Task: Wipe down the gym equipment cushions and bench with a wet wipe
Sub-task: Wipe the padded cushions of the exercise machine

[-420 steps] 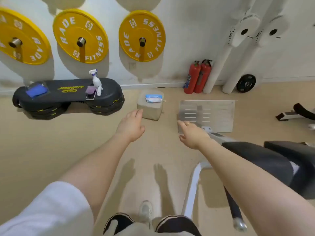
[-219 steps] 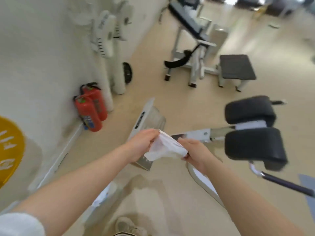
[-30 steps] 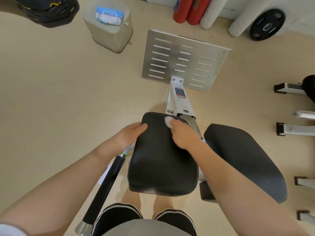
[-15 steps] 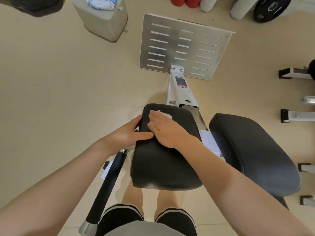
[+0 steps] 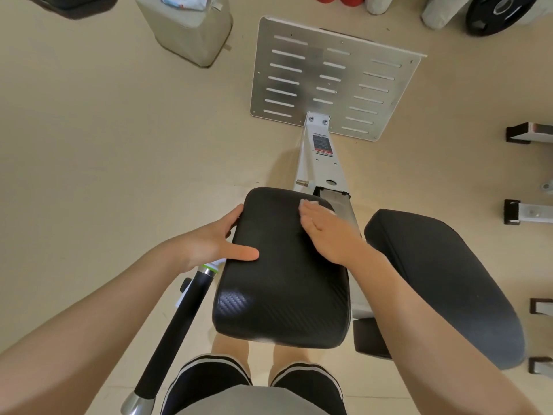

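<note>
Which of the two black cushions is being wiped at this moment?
The left cushion: the right hand presses the wet wipe on its far corner while the left hand steadies its edge. The right cushion is untouched.

We see the right hand (image 5: 329, 232) pressing a wet wipe (image 5: 311, 202) onto the black cushion (image 5: 281, 289), the left hand (image 5: 209, 244) steadying its left edge.

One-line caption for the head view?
Right hand presses a wet wipe on the left black cushion while the left hand steadies its edge.
</note>
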